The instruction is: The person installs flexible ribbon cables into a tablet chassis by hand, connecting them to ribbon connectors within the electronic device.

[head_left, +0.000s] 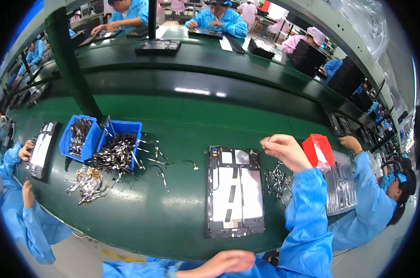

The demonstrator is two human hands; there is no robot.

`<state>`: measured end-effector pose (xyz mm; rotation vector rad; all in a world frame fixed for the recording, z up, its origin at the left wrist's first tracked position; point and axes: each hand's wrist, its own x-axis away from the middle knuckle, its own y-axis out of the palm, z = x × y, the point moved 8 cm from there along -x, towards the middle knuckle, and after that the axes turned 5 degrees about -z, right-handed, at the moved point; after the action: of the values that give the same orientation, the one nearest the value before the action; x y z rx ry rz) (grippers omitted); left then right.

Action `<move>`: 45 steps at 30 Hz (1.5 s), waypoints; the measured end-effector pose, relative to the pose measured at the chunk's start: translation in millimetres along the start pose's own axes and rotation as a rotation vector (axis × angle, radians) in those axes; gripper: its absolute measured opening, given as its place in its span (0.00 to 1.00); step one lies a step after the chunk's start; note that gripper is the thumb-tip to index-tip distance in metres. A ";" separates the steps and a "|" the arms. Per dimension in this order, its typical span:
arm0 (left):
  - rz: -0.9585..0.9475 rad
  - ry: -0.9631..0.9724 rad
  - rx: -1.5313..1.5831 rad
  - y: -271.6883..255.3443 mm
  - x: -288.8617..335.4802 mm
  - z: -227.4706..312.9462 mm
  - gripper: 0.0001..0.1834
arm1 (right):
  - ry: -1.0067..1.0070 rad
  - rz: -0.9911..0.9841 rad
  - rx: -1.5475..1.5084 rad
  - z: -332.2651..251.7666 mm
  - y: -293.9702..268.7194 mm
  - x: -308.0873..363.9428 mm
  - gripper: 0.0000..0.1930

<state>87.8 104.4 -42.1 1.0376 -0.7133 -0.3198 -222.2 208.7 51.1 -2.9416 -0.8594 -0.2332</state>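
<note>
An opened tablet-like device lies flat on the green bench in front of me, with a dark frame, white panels and black strips. Above its far right corner is my right hand, thumb and fingers pinched together; what is between them, if anything, is too small to make out. My left hand is low at the bench's near edge, away from the device and smeared by motion, so its fingers do not show clearly. Just right of the device lies a loose pile of small cables.
Two blue bins of dark cables stand left, near a pile of cables with gold-coloured ends. A red bin and a clear ribbed tray are right. Co-workers sit at both sides; a green post rises at far left.
</note>
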 end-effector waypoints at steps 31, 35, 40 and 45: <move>0.206 1.079 -2.693 22.9 -10.8 174.3 0.12 | 0.095 0.082 0.232 61.4 124.0 30.5 0.06; 0.205 1.094 -2.696 22.5 -6.3 173.4 0.11 | 0.069 0.073 0.241 57.9 125.4 30.6 0.06; 0.166 0.932 -2.718 30.0 -11.6 171.9 0.09 | 0.080 0.071 0.230 60.6 120.6 31.9 0.06; 0.020 1.114 -2.496 38.0 -5.6 145.0 0.05 | 0.074 0.055 0.212 58.8 125.4 30.3 0.06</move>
<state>-17.1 28.9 34.0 -1.2287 0.8384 -0.2833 -121.9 125.6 -4.8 -2.7371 -0.7425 -0.2309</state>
